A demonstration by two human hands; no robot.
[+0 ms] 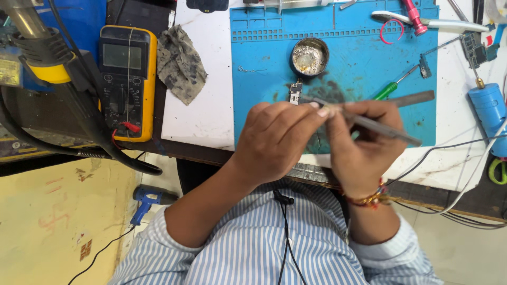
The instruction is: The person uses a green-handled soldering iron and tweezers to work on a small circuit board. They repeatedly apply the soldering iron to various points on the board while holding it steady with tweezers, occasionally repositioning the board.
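Above the blue work mat (264, 68), the right hand (359, 140) pinches grey tweezers (380, 126), their long axis slanting from lower right up-left to the left hand (277, 140), whose fingertips close around the tips, just below the small circuit board (296, 92).

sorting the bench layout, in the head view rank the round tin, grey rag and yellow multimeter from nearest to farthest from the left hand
From the left hand:
1. Round tin, on the blue mat just beyond the hand.
2. Grey rag, on the white surface to the left.
3. Yellow multimeter, farthest left, past the rag.
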